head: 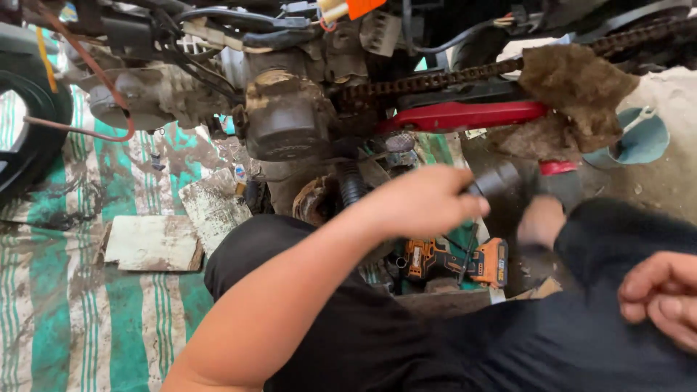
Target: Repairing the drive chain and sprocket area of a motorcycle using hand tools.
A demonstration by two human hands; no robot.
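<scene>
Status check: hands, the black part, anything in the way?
Left hand closed on black cylindrical part under the engine. Right hand resting on knee, empty. Orange power tool on the ground below, chain overhead.

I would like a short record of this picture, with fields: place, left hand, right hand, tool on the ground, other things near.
place: ground covered by a green striped mat, under a dirty motorcycle engine
left hand: left hand reaches forward and grips a dark cylindrical part
right hand: right hand rests on the dark trousers, fingers curled, holding nothing visible
tool on the ground: orange and black power drill, lying below the left hand
other things near: drive chain, red bar, brown rag, blue bucket, piece of cardboard
</scene>
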